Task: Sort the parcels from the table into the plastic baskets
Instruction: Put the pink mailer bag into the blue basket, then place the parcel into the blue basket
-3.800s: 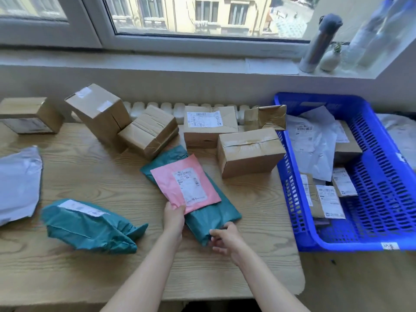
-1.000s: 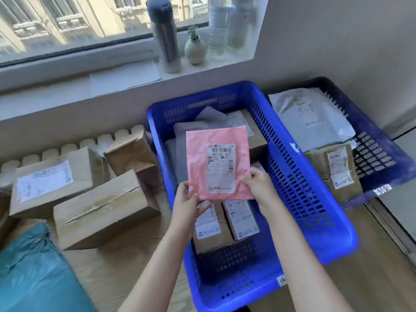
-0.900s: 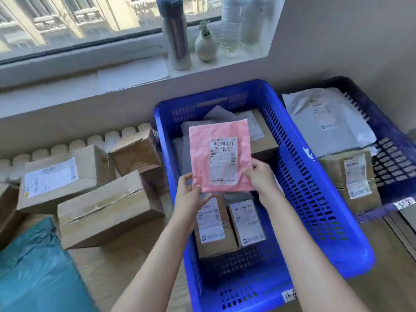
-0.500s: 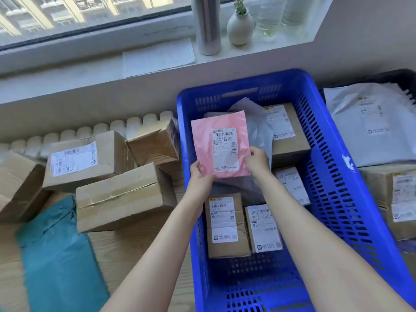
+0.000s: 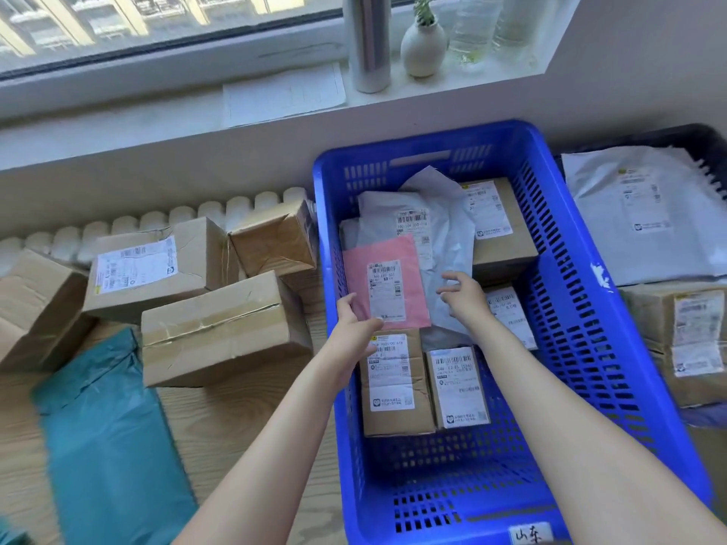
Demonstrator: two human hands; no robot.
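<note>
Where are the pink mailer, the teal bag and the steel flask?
pink mailer (image 5: 387,285): head view, on its white shipping label.
teal bag (image 5: 106,434): head view, on the middle of its flat face.
steel flask (image 5: 368,41): head view, on the middle of its shiny body.

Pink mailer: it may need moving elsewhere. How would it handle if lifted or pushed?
Probably light: the pink mailer lies flat with no bulge. Likely floppy: it looks like a thin pouch, so it may sag if held by one edge. Possibly slippery: it rests on a smooth white bag and could slide when pushed.
</note>
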